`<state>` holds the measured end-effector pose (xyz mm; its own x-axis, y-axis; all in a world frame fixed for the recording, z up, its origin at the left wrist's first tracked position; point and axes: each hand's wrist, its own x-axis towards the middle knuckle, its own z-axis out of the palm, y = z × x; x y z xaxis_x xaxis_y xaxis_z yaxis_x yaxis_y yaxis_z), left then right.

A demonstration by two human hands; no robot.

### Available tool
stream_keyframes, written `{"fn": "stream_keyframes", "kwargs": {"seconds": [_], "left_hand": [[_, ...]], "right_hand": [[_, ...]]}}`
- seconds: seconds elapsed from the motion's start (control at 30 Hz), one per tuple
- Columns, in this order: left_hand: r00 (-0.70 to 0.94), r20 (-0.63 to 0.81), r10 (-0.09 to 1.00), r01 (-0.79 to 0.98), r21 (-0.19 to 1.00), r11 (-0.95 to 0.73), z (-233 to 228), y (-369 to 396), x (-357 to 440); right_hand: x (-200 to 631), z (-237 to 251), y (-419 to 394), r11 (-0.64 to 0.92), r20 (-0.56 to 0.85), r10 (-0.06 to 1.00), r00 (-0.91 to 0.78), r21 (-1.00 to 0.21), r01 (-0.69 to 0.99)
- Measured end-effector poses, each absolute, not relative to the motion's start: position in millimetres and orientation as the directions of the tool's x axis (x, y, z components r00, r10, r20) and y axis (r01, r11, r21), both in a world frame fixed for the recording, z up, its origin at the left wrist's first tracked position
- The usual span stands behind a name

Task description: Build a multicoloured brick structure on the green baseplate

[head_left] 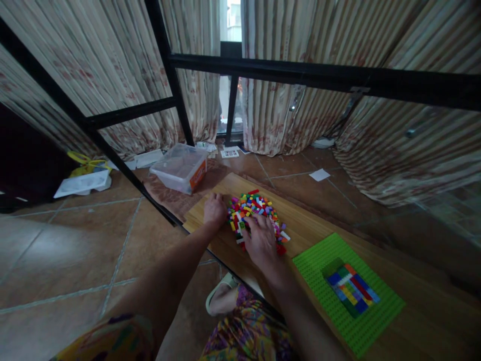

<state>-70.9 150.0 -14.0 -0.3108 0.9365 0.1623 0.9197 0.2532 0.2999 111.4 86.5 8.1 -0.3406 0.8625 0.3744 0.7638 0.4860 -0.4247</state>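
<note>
A heap of small multicoloured toy bricks [259,203] lies on a wooden table [310,225]. My left hand [215,209] rests at the heap's left edge with its fingers curled in; whatever they hold, if anything, is hidden. Over the near side of the heap, my right hand [262,239] reaches down with thumb and fingers apart, touching the bricks. To the right of it lies a green baseplate [313,260] bearing a low rectangular build of blue, red, yellow and white bricks [351,288].
A clear plastic bin [180,165] with an orange label stands on the floor beyond the table's left end. Black metal bars [300,72] cross behind the table, in front of striped curtains [300,115]. A white tray [83,183] lies on the tiled floor at left.
</note>
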Motion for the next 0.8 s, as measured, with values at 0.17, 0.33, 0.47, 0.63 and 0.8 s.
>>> {"fn": "stream_keyframes", "kwargs": {"seconds": [0.17,0.33,0.47,0.63,0.8], "left_hand": [[-0.322,0.149,0.935,0.916,0.300,0.267,-15.2,150.1,-70.5],[-0.333,0.138,0.933,0.911,0.304,0.280,-16.0,150.7,-70.3],[-0.327,0.148,0.934,0.913,0.306,0.271,-16.0,150.3,-70.7],[-0.325,0.147,0.934,0.914,0.304,0.270,-15.4,150.0,-71.0],[-0.314,0.143,0.939,0.919,0.295,0.262,-14.0,149.3,-70.9]], "right_hand": [[101.2,-3.1,93.8,0.507,0.365,0.849,-0.383,-0.357,0.784],[113.8,-8.5,96.3,0.504,0.369,0.846,-0.384,-0.321,0.802],[131.4,-7.4,93.7,0.463,0.364,0.866,-0.344,-0.322,0.826],[138.6,-2.3,90.1,0.410,0.363,0.884,-0.296,-0.297,0.862],[118.5,1.6,86.7,0.457,0.367,0.867,-0.337,-0.319,0.830]]}}
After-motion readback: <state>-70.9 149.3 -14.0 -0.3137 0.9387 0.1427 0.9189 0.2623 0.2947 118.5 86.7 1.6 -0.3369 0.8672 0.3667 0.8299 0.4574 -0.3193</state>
